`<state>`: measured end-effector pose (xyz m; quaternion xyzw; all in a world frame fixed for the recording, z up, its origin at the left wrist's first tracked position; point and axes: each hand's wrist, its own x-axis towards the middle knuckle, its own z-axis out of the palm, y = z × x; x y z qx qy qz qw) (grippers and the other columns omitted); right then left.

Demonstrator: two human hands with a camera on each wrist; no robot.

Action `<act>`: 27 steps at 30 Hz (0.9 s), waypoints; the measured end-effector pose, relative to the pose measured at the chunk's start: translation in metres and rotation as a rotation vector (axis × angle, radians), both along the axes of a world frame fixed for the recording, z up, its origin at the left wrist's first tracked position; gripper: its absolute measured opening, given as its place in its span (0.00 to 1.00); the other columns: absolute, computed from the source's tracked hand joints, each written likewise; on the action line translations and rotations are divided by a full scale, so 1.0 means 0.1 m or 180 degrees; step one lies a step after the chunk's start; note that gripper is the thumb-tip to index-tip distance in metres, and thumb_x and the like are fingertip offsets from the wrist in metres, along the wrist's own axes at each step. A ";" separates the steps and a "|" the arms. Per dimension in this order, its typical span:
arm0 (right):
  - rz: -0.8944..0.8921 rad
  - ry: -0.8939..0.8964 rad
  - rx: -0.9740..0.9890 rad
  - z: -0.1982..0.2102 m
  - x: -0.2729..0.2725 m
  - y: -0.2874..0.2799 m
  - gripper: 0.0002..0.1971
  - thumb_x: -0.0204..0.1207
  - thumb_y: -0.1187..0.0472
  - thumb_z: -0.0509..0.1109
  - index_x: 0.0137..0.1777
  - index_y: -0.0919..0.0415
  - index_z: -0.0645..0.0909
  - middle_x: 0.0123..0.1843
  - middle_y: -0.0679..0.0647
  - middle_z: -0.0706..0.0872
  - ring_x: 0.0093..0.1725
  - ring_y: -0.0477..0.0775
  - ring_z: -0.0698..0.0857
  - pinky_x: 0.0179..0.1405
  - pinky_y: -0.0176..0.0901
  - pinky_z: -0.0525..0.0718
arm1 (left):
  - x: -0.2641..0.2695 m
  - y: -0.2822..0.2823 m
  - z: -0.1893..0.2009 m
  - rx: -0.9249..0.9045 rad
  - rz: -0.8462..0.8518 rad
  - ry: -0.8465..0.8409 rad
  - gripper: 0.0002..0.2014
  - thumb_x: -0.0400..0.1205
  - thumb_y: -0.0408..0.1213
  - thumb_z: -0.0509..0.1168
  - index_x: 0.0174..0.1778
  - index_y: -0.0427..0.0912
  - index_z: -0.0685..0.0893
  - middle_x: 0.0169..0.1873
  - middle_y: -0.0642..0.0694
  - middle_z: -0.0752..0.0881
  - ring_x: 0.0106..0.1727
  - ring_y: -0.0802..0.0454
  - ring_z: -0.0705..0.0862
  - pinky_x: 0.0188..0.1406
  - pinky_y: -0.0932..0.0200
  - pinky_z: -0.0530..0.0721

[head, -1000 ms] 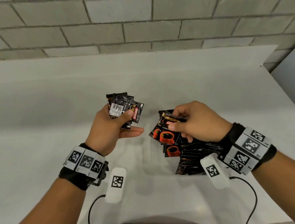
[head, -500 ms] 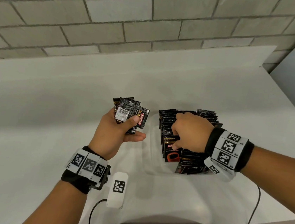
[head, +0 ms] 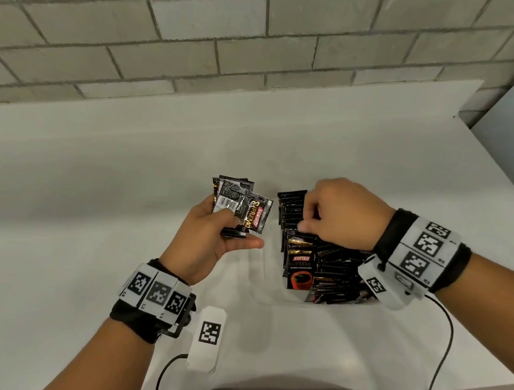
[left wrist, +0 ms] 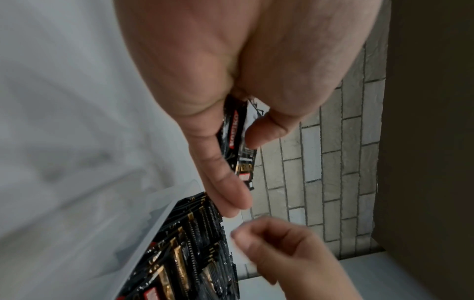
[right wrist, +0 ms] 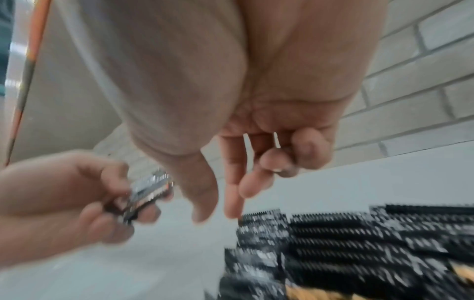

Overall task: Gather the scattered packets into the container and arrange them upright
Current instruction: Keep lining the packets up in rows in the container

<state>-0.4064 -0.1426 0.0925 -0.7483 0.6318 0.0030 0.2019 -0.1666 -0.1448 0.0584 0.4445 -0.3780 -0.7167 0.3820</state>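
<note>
Since half a second ago, your right hand (head: 341,215) has lifted off the row and drifted toward the container's far end, while your left hand (head: 208,242) has barely shifted.

On the left, that hand holds a small fanned stack of packets (head: 240,207): flat, glossy black foil sachets with serrated edges, one showing a white barcode panel, another red lettering. Your thumb presses the stack down against curled fingers, so this grip is clamped on the packets above the matte white desk (head: 56,204).

To the right, the clear plastic container (head: 263,287) sits on the desk, packed with the same black sachets standing on edge in tight rows (head: 330,267). One front sachet shows a red coffee cup.

Your right hand hovers over the far rows, fingers loosely curled with thumb and forefinger pointing down just above the packet tops; this grip holds nothing.
</note>
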 end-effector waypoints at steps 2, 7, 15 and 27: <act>-0.0244 -0.0705 -0.0279 0.16 0.02 0.02 0.12 0.77 0.41 0.73 0.46 0.49 0.86 0.35 0.45 0.84 0.36 0.44 0.82 0.34 0.36 0.74 | -0.04 0.04 0.04 -0.0019 -0.0177 0.0089 0.16 0.87 0.17 0.54 0.61 0.33 0.83 0.51 0.34 0.92 0.45 0.27 0.90 0.48 0.40 0.94; -0.0359 -0.1339 -0.0107 0.28 0.07 0.03 0.13 0.72 0.45 0.80 0.53 0.47 0.88 0.39 0.45 0.90 0.34 0.35 0.84 0.41 0.33 0.80 | -0.15 0.08 0.09 -0.0069 -0.0517 0.0304 0.16 0.88 0.24 0.60 0.73 0.31 0.78 0.61 0.33 0.90 0.50 0.27 0.92 0.51 0.46 0.92; -0.1173 -0.2948 -0.0986 0.33 -0.03 0.07 0.05 0.73 0.59 0.82 0.47 0.52 0.91 0.30 0.55 0.91 0.24 0.48 0.84 0.30 0.36 0.83 | -0.11 0.07 0.07 0.0107 -0.0450 0.0240 0.16 0.88 0.26 0.61 0.72 0.31 0.77 0.57 0.28 0.91 0.47 0.29 0.93 0.47 0.52 0.93; -0.0864 -0.3265 -0.0566 0.27 -0.02 0.10 0.11 0.67 0.66 0.84 0.49 0.62 0.90 0.37 0.60 0.92 0.37 0.65 0.91 0.43 0.53 0.92 | -0.12 0.06 0.12 0.0017 -0.0476 0.0047 0.14 0.89 0.22 0.56 0.66 0.36 0.81 0.51 0.33 0.92 0.43 0.27 0.93 0.38 0.47 0.93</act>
